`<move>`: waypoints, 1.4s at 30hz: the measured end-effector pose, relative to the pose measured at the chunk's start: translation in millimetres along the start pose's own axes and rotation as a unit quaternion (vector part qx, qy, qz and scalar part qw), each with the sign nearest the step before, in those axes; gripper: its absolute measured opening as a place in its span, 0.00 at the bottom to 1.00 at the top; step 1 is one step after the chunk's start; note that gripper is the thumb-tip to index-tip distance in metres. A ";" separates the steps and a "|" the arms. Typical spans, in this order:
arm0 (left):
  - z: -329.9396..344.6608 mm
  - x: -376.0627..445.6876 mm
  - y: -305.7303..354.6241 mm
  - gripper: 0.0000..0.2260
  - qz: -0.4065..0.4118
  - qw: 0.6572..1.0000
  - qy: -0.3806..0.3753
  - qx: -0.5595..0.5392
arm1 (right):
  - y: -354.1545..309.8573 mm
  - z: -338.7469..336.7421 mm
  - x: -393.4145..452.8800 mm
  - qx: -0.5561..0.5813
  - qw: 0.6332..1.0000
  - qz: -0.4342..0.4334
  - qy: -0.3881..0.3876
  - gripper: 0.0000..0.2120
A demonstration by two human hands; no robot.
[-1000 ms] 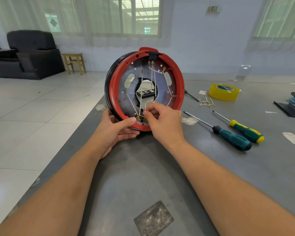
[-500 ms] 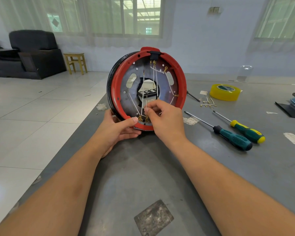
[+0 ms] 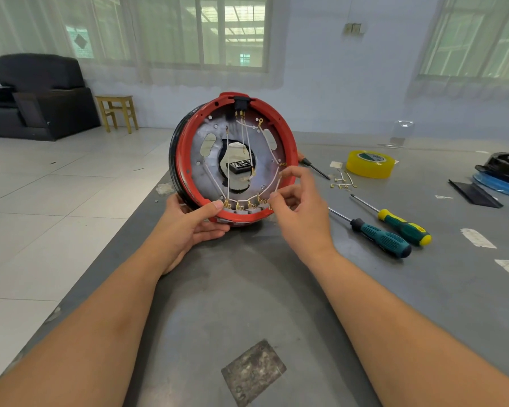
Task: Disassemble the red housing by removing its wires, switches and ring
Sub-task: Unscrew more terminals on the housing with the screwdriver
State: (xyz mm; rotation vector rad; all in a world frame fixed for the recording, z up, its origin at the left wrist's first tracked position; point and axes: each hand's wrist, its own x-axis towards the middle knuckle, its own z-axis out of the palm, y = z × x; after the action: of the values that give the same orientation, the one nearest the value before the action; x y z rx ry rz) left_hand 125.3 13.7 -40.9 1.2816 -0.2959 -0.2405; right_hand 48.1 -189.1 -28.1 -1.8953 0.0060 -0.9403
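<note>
The round red housing (image 3: 288, 142) stands on its edge on the grey table (image 3: 276, 289), open side facing me. A black ring (image 3: 174, 154) sits around its back. White wires (image 3: 244, 133) with brass ends cross the grey inner plate. A row of small switches (image 3: 241, 208) with brass terminals lines the bottom rim, and a black switch (image 3: 241, 101) sits at the top. My left hand (image 3: 185, 230) grips the lower left rim, thumb on the inside edge. My right hand (image 3: 300, 207) is at the lower right rim and pinches a white wire there between thumb and fingers.
Two green-handled screwdrivers (image 3: 385, 240) (image 3: 406, 227) lie to the right of the housing, and a third (image 3: 313, 167) lies behind it. Loose brass-ended wires (image 3: 343, 183) and a yellow tape roll (image 3: 369, 164) lie further back. Black and blue parts (image 3: 503, 171) lie far right. The table's edge runs along the left.
My right hand has moved from the terminals at the bottom middle of the rim to the lower right, uncovering the row of switches. The left hand keeps its hold.
</note>
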 end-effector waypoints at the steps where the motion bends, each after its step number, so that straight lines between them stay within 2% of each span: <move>1: 0.0 0.1 0.0 0.34 0.000 1.000 0.001 0.000 | 1.5 -3.4 0.8 -0.001 1.000 0.007 -0.002 0.17; 6: -1.3 1.0 -0.7 0.34 0.002 1.000 0.003 0.000 | 13.3 -15.8 6.3 -0.008 0.997 0.079 0.006 0.18; 10: -3.1 3.3 -2.2 0.33 0.003 1.000 0.006 -0.005 | 27.6 -25.1 10.5 0.042 0.986 0.161 0.025 0.17; 13: -4.1 6.5 -3.9 0.33 0.001 1.000 0.015 -0.010 | 38.9 -28.7 12.0 0.017 0.977 0.213 0.026 0.14; 16: -4.7 9.9 -4.7 0.34 -0.002 1.000 0.018 -0.013 | 46.9 -28.4 14.0 0.003 0.969 0.246 0.031 0.13; 20: -3.7 15.1 -4.3 0.33 -0.007 0.999 0.023 -0.022 | 51.0 -25.6 19.3 0.036 0.958 0.277 0.070 0.14; 23: 0.1 19.7 -5.4 0.30 -0.006 0.999 0.033 -0.025 | 50.5 -25.2 34.9 0.056 0.945 0.310 0.086 0.11; 25: 2.9 22.2 -6.9 0.29 -0.002 0.999 0.039 -0.024 | 50.7 -29.5 53.0 0.005 0.949 0.303 0.083 0.07; 27: 5.0 23.5 -7.5 0.30 0.004 0.999 0.044 -0.019 | 52.7 -38.9 74.8 -0.097 0.952 0.281 0.069 0.05; 29: 5.8 23.1 -8.3 0.31 0.009 0.999 0.050 -0.018 | 57.7 -51.3 95.5 -0.209 0.942 0.260 0.046 0.03; 32: 6.3 21.9 -8.4 0.35 0.015 0.998 0.056 -0.012 | 76.9 -64.1 121.5 -0.313 0.912 0.263 0.025 0.06; 42: 5.3 23.5 -12.5 0.36 0.016 0.997 0.069 -0.005 | 120.2 -42.6 169.1 -0.476 0.847 0.231 -0.059 0.12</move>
State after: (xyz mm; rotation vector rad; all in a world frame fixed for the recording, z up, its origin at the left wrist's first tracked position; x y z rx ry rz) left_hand 145.3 -2.4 -49.6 1.2756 -0.1963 -0.1241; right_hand 185.9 -348.8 -9.3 -2.6577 0.9793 -0.4841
